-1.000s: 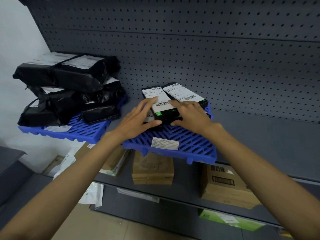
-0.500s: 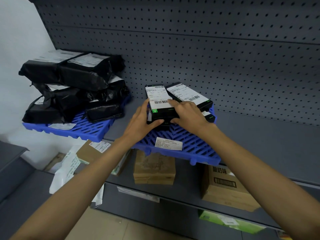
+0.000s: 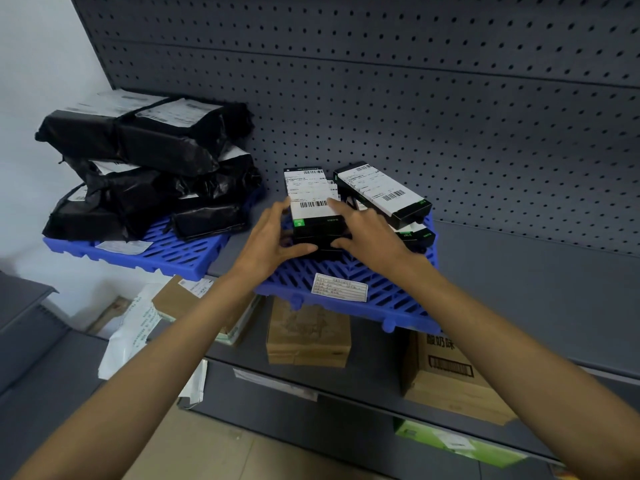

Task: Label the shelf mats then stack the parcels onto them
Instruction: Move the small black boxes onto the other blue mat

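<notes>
Just below your wrists, a white paper label [image 3: 339,287] sits on the front slats of the blue slatted plastic mat [image 3: 382,301]; its print is too small to read. Labelling looks done here, so you are stacking. Your left hand [image 3: 273,237] curls round the left side of the flat black box with a white shipping label [image 3: 311,202], which rests on other boxes on the mat. Your right hand [image 3: 367,233] grips its right side. Next, square it against the second black labelled box [image 3: 381,192] just beyond your right hand, then release. Barcodes show, but the text is unreadable. Far left of your left hand, black plastic-wrapped parcels [image 3: 149,161] are piled up.
</notes>
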`<act>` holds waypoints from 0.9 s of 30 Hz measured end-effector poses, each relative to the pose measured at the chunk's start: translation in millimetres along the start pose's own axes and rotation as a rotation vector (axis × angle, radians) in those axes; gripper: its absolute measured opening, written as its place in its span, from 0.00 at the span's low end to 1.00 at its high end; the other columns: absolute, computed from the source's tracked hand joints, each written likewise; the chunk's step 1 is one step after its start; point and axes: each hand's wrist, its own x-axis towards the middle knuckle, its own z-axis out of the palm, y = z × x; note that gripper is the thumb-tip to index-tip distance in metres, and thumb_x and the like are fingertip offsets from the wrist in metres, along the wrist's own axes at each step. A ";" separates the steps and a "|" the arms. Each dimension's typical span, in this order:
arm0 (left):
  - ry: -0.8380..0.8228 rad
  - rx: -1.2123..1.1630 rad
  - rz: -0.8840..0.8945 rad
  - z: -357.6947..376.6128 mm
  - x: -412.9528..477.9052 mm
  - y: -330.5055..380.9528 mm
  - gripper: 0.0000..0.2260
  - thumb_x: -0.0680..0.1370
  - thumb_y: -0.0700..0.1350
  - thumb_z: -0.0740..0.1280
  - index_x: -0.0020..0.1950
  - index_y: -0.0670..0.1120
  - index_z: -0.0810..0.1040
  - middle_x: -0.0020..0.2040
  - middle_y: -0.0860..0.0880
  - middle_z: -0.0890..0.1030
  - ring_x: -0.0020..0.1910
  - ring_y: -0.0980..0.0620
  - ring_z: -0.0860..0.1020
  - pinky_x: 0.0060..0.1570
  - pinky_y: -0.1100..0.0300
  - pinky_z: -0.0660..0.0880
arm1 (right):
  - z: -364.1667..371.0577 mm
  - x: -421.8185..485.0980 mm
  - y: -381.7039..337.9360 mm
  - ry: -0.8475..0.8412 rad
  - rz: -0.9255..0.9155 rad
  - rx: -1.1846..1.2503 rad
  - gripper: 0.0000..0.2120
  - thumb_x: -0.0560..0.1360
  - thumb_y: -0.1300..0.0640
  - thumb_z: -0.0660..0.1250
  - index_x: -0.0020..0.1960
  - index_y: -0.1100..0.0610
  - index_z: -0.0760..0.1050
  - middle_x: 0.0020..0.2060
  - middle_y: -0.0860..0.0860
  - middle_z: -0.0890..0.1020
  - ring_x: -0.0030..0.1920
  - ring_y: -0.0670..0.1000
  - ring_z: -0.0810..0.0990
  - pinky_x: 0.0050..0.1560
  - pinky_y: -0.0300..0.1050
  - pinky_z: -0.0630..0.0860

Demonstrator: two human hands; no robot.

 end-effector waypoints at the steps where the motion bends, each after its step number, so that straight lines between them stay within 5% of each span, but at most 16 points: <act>1: -0.010 0.068 0.029 -2.9 0.3 0.5 0.39 0.70 0.43 0.78 0.76 0.45 0.62 0.72 0.46 0.68 0.68 0.50 0.71 0.65 0.57 0.73 | -0.6 0.7 0.1 0.002 -0.002 -0.001 0.39 0.74 0.55 0.74 0.78 0.56 0.58 0.43 0.58 0.81 0.48 0.59 0.80 0.50 0.52 0.78; 6: -0.015 0.230 0.115 -7.8 -3.4 2.6 0.39 0.69 0.44 0.78 0.74 0.45 0.62 0.69 0.45 0.75 0.65 0.47 0.76 0.61 0.47 0.76 | 0.0 -3.3 1.7 -0.006 -0.023 -0.004 0.44 0.69 0.51 0.78 0.78 0.56 0.59 0.54 0.60 0.82 0.54 0.59 0.80 0.49 0.48 0.75; 10: -0.008 0.375 0.200 -4.4 -5.5 1.7 0.35 0.71 0.47 0.77 0.73 0.47 0.63 0.65 0.42 0.78 0.60 0.43 0.78 0.52 0.44 0.78 | 0.1 -6.3 2.6 -0.023 -0.025 -0.080 0.46 0.68 0.49 0.78 0.79 0.56 0.57 0.65 0.59 0.77 0.60 0.61 0.78 0.54 0.53 0.77; 14: -0.031 0.439 0.231 -2.8 3.3 4.7 0.34 0.72 0.47 0.77 0.72 0.46 0.64 0.56 0.40 0.80 0.50 0.42 0.79 0.44 0.48 0.77 | -0.7 -6.7 4.2 0.064 -0.041 -0.261 0.43 0.69 0.43 0.76 0.76 0.56 0.60 0.59 0.56 0.80 0.56 0.60 0.80 0.49 0.52 0.77; 17: -0.044 0.481 0.217 3.3 15.3 9.4 0.32 0.72 0.46 0.76 0.72 0.46 0.64 0.48 0.40 0.81 0.41 0.43 0.78 0.38 0.52 0.74 | -0.8 -4.7 10.8 0.130 -0.035 -0.367 0.40 0.69 0.40 0.74 0.73 0.57 0.63 0.54 0.53 0.82 0.56 0.55 0.80 0.66 0.48 0.69; 21: -0.069 0.494 0.191 11.2 34.9 14.9 0.31 0.72 0.45 0.76 0.70 0.44 0.65 0.44 0.40 0.81 0.39 0.41 0.78 0.37 0.50 0.75 | -4.9 5.0 15.1 0.114 0.039 -0.453 0.38 0.70 0.40 0.73 0.72 0.57 0.65 0.51 0.55 0.83 0.63 0.56 0.74 0.73 0.50 0.59; 27: -0.088 0.520 0.185 10.7 47.8 12.9 0.31 0.71 0.46 0.77 0.70 0.46 0.65 0.47 0.40 0.82 0.40 0.42 0.79 0.40 0.48 0.77 | -8.1 11.0 11.3 0.067 0.111 -0.455 0.36 0.71 0.41 0.73 0.71 0.57 0.65 0.52 0.56 0.83 0.66 0.56 0.72 0.73 0.51 0.59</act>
